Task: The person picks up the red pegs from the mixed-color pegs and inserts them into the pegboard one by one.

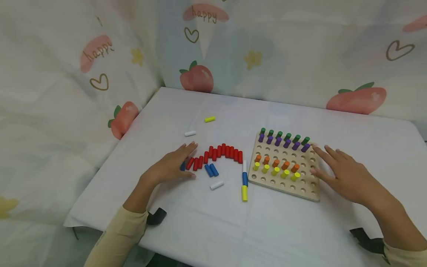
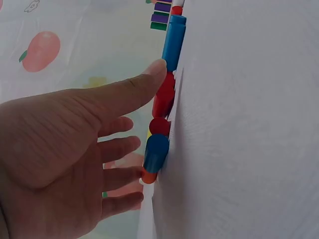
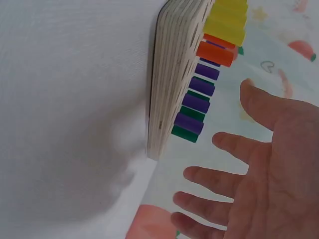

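Observation:
My left hand (image 1: 168,165) hovers at the left end of a curved row of red pegs (image 1: 219,151), its fingers spread and holding nothing. A blue peg (image 1: 182,166) shows partly behind that hand; in the left wrist view a blue peg (image 2: 157,149) and an orange peg (image 2: 149,175) appear near its fingertips. Next to the right edge of a wooden pegboard (image 1: 281,185), my right hand (image 1: 350,178) has straight, spread fingers with nothing in them. Upright in the board stand rows of green pegs (image 1: 288,137), purple pegs (image 1: 278,141), orange pegs (image 1: 275,162) and yellow pegs (image 1: 275,171).
Two blue pegs (image 1: 211,170) and a white peg (image 1: 217,185) lie in front of the red row. White, blue and yellow pegs (image 1: 244,193) form a line left of the board. Farther back lie another white peg (image 1: 190,133) and a yellow peg (image 1: 209,119). Patterned curtains hang behind the table.

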Tool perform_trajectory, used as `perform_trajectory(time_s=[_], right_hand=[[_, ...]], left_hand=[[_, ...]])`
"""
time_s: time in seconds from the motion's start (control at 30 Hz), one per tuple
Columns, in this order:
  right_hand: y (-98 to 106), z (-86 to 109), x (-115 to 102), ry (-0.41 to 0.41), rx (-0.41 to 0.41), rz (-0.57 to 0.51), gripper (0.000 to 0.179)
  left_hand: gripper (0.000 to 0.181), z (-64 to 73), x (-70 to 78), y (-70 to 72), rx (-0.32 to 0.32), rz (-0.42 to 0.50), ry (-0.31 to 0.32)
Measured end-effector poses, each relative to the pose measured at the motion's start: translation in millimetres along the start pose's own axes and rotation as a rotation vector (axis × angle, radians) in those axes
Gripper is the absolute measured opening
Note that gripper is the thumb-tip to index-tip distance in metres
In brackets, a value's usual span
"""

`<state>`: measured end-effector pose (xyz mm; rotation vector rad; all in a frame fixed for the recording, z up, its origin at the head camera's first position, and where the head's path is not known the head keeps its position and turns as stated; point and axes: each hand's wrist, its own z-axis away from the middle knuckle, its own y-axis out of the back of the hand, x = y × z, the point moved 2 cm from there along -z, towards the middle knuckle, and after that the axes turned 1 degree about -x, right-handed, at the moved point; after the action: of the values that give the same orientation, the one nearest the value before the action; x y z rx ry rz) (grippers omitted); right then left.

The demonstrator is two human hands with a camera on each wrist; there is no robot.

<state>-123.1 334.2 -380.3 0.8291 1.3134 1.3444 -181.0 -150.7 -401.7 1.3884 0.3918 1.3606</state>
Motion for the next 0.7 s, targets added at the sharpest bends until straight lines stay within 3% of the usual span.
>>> perform_trajectory(time_s=[0.33,0.7], right_hand=[[0,-5.6,7,-0.080,-0.079,-0.222,0.086],[-1,-9.1,14,-0.073,-0.081,-0.282,0.078]], left_hand=[[0.095,2.4,-6.1,-6.2,0.075,0.020,-0.018],[0.081,-6.3,-13.2,-5.0,0.136,0.027,-0.063]])
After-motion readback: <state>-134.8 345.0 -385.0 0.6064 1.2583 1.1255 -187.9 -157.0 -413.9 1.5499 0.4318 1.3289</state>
